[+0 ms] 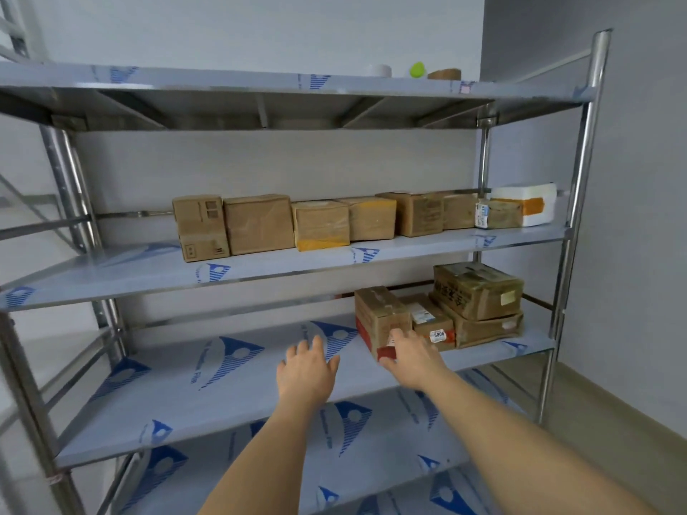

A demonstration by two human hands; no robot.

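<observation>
Running lengthwise into the shelf [223, 395], the box [376, 314] has its near end gripped by the right hand [413, 360]; left hand [307, 370] open.

Left of the left hand [306, 369], the shelf [178, 395] has wide room to slide through. A red-edged cardboard box [379, 314] blocks the right hand [414, 360], and stacked boxes [479, 302] crowd farther right.

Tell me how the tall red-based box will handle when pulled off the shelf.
The tall box looks stiff, its edges square. Standing upright on a narrow base, it may tip if pulled high. The filmed shelf probably lets it slide easily.
</observation>
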